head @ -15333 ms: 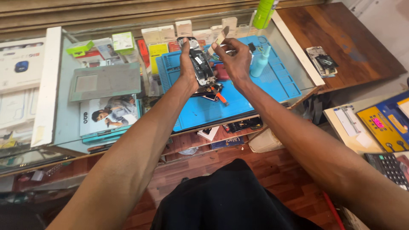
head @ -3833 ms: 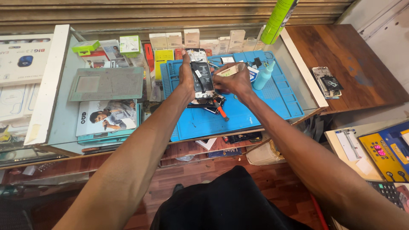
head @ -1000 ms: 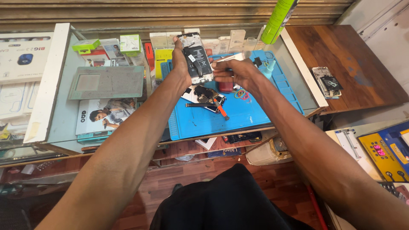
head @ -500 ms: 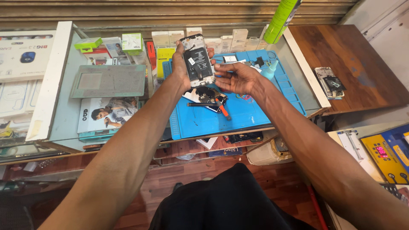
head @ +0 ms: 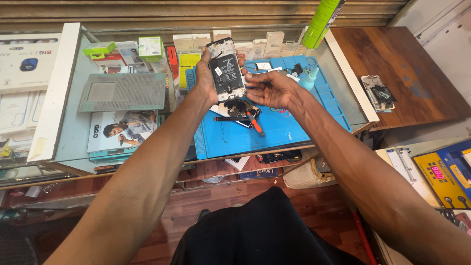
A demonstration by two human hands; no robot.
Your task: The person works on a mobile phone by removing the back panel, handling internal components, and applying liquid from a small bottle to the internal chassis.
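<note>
The blue work mat (head: 294, 127) lay below both hands. The left hand (head: 208, 78) had lifted the opened phone (head: 226, 70) clear of it, fingers wrapped shut round the phone's edges, back side facing up. The right hand (head: 270, 88), which had been at the phone a moment earlier, hung loosely open just beside it, apparently empty. Under the fingers stayed the orange-handled screwdriver (head: 255, 123).

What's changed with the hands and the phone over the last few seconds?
The left hand lifted the opened phone up off the blue mat and keeps hold of it. The right hand came off the phone and now sits open beside it. The orange-handled tool and loose parts stayed on the mat.
</note>
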